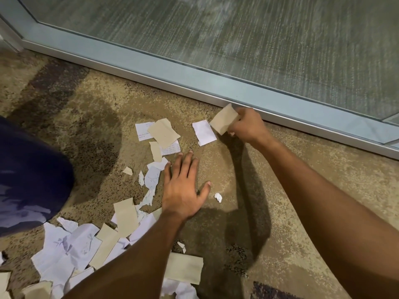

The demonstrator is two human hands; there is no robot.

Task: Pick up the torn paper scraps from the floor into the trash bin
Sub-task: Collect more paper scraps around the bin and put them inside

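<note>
Torn paper scraps, white and tan, lie scattered on the brown carpet. My right hand [246, 126] grips a tan scrap [223, 121] just above the carpet, close to the metal frame. A white scrap [204, 132] lies right beside it. My left hand [183, 186] rests flat on the carpet with fingers spread, touching the edge of a white crumpled scrap [153, 178]. A small group with a tan piece [164, 132] lies beyond the left hand. A dense pile of scraps [86, 247] lies at the lower left. No trash bin is in view.
A metal door frame [194, 80] with frosted glass [259, 35] runs diagonally across the far side. A dark blue knee [28, 182] fills the left edge. A tiny white crumpled bit [218, 197] lies to the right of my left hand.
</note>
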